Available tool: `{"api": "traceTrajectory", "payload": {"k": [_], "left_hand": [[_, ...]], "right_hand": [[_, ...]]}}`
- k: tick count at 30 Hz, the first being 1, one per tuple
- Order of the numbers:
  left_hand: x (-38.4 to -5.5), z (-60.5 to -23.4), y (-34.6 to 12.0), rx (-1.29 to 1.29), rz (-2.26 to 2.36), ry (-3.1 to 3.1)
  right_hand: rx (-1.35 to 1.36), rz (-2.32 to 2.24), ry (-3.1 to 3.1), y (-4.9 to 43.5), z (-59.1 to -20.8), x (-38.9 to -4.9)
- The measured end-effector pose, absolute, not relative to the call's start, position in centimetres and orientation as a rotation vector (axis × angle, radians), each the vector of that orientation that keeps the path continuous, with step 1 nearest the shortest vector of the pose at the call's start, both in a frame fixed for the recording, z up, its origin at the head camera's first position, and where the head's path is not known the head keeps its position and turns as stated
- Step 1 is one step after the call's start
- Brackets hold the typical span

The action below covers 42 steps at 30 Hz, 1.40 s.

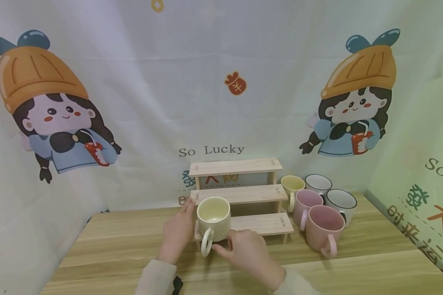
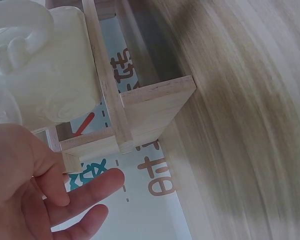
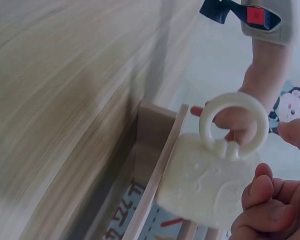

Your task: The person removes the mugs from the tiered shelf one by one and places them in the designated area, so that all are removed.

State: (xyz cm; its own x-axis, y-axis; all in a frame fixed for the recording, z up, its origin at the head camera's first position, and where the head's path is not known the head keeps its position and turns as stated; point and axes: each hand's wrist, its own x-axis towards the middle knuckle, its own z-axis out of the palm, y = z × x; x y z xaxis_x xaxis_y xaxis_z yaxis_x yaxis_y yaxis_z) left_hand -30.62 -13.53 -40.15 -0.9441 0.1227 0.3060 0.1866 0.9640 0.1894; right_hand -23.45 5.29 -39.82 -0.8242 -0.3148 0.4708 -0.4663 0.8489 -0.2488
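A cream mug [image 1: 214,226] with a ring handle stands upright on the lowest step of a three-tier wooden rack [image 1: 258,224]. Its handle faces me. On the mug's left side is my left hand [image 1: 179,231], its fingers stretched toward the rack's middle step; the left wrist view shows those fingers [image 2: 87,197] extended and apart. My right hand [image 1: 249,250] is at the mug's lower right, thumb pointing toward the handle. In the right wrist view its fingers [image 3: 265,217] bend loosely beside the mug. Whether either hand touches the mug, I cannot tell.
Right of the rack stand a yellow mug [image 1: 288,188], two pink mugs [image 1: 319,235] and two white mugs [image 1: 348,211] with dark rims, grouped closely. Everything rests on a wood-grain table [image 1: 125,246]. A printed cloth [image 1: 214,102] hangs behind the rack.
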Motion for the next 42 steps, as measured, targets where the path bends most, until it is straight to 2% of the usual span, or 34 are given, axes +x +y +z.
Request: {"api": "traceTrajectory", "payload": {"k": [11,23,42], "left_hand": [[-30.6,-40.0,-13.5,-0.230,-0.298,-2.821],[-30.4,-40.3,-13.6,-0.247,-0.307,-2.791],[-30.5,-39.9,-13.4,-0.211,-0.299,-2.847]], "right_hand": [[0.555,0.372,-2.665,2.4,-40.4,-23.6],[0.550,0.370,-2.646,1.9,-41.1,-23.7],[0.375,0.494,-2.672,5.9,-40.3,-24.3]]}}
